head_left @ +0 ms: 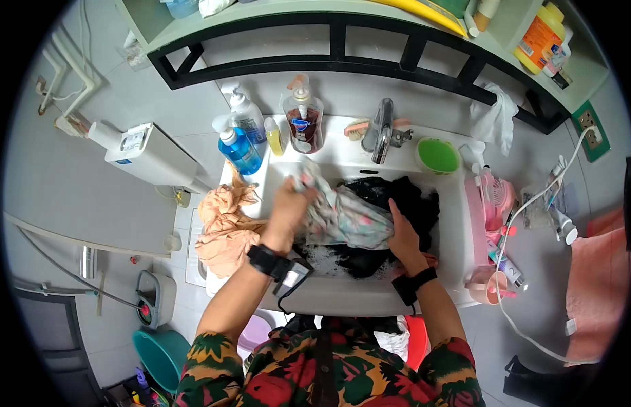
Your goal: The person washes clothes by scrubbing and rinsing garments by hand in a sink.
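Note:
A wet, light grey-green cloth with pink and red flower prints (356, 220) is stretched between my two hands over the sink (454, 230). My left hand (292, 207), slightly blurred, is closed on its bunched left end. At the other end my right hand (405, 234) grips the cloth, with one finger pointing up along its edge and the rest partly hidden. Beneath lies black fabric (414, 203) soaking in sudsy water. A peach-coloured cloth (224, 230) hangs in a heap over the sink's left rim, beside my left wrist.
Behind the basin stand a faucet (382, 132), a dark red pump bottle (303, 122), a blue pump bottle (239, 149) and a green bowl (437, 156). A black-framed shelf (336, 44) overhangs the back. A white cable (512, 271) runs down the right side.

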Demonstrator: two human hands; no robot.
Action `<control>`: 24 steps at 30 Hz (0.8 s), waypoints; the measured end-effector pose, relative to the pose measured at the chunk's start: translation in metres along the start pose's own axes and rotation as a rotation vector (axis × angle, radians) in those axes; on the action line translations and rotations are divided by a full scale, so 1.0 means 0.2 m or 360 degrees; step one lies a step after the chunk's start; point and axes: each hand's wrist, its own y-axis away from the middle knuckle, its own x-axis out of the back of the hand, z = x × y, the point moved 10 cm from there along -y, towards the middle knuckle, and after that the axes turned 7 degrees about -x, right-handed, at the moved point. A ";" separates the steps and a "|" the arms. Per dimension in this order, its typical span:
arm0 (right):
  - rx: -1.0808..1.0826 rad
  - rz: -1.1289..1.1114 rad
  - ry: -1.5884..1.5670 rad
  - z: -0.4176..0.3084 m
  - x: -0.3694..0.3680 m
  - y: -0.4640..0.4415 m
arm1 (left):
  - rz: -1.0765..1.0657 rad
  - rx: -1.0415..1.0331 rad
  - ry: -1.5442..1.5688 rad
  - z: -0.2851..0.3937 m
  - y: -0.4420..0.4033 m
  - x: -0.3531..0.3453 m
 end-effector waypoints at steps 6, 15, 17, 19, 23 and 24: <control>0.0297 -0.0192 0.0823 -0.06 -0.14 0.09 | -0.0671 -0.0493 -0.1387 -0.40 0.04 -0.37; 0.0231 -0.0409 0.0924 0.08 -0.45 -0.10 | -0.1038 -0.0146 -0.1792 -0.72 -0.12 -0.54; 0.0306 -0.0331 0.0948 0.10 -0.49 -0.13 | -0.0945 -0.0298 -0.1717 -0.80 -0.19 -0.56; 0.0271 -0.0484 0.1016 0.17 -0.59 -0.18 | -0.0961 -0.0166 -0.1805 -0.80 -0.20 -0.58; 0.0325 -0.0437 0.1040 0.16 -0.59 -0.19 | -0.0886 -0.0203 -0.2061 -0.82 -0.21 -0.57; 0.0336 -0.0412 0.1046 0.13 -0.55 -0.17 | -0.0864 -0.0224 -0.2062 -0.78 -0.21 -0.55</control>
